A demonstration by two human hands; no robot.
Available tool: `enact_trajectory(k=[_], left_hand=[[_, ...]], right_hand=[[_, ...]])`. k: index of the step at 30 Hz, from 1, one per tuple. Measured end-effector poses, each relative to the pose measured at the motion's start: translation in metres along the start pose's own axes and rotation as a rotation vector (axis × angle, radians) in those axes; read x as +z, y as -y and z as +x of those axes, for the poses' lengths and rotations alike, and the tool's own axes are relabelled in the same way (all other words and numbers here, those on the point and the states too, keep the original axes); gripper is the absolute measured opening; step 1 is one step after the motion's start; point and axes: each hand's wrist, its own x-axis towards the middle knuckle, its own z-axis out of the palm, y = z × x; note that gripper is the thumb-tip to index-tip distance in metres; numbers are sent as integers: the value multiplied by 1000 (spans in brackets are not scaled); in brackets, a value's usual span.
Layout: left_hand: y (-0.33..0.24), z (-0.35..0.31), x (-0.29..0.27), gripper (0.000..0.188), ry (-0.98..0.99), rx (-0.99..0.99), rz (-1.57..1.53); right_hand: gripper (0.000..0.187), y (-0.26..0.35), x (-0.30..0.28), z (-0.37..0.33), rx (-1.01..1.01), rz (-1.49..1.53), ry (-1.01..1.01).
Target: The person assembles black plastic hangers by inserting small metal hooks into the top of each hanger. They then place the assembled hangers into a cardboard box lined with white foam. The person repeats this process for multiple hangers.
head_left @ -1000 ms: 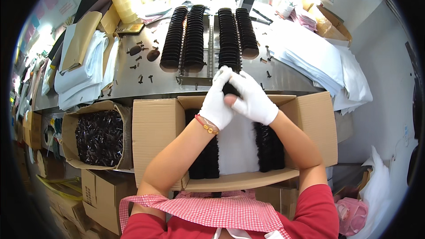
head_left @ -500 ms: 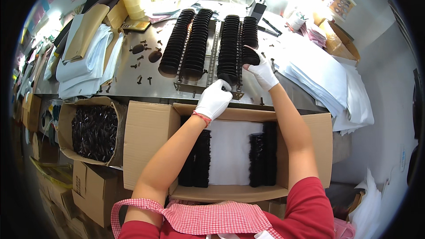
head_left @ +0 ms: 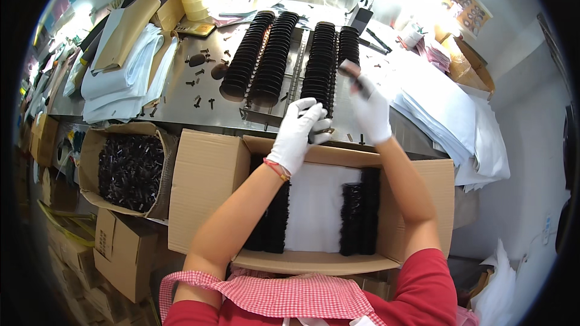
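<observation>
Dark, thin rounded lens-like pieces [head_left: 317,60] stand in rows on a metal rack [head_left: 254,115] at the bench's front. My left hand [head_left: 296,133], in a white glove with bare wrist, is at the rack's near edge, over the open carton. Its fingers curl round a dark piece [head_left: 313,137], mostly hidden by the glove. My right hand [head_left: 371,111], also white-gloved, is raised beside the rack's short right-hand row [head_left: 348,45]. Motion smears its fingers; something dark shows among them, and I cannot tell whether it is held.
The open carton [head_left: 211,193] below holds black bundles [head_left: 370,217] and a white sheet [head_left: 314,205]. Left of it, a carton [head_left: 160,196] holds many small dark pieces. White sheets [head_left: 432,108] lie on the right, more papers [head_left: 124,72] on the left. Loose screws [head_left: 198,101] dot the bench.
My right hand has drawn away from the right-hand row to the right and down; dark pieces at that row's near end no longer show. My left hand has shifted slightly right and down.
</observation>
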Motion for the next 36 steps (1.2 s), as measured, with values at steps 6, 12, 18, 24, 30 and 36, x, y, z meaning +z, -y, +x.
enact_trajectory(k=[6, 12, 18, 24, 30, 36], left_hand=[[13, -10, -11, 14, 70, -247, -579], [20, 17, -19, 19, -110, 215, 695], [17, 24, -29, 19, -36, 264, 999], [20, 21, -36, 19, -65, 359, 980], [14, 3, -21, 22, -20, 86, 240], [5, -16, 7, 28, -121, -20, -426]], right_hand=[[38, 34, -5, -15, -295, -17, 449], [57, -74, -2, 42, 313, -54, 42], [50, -121, 25, 61, 441, 424, 332], [39, -121, 64, 39, -243, -302, 21], [46, -56, 21, 50, -11, -96, -28], [43, 49, 7, -3, -391, -44, 587]])
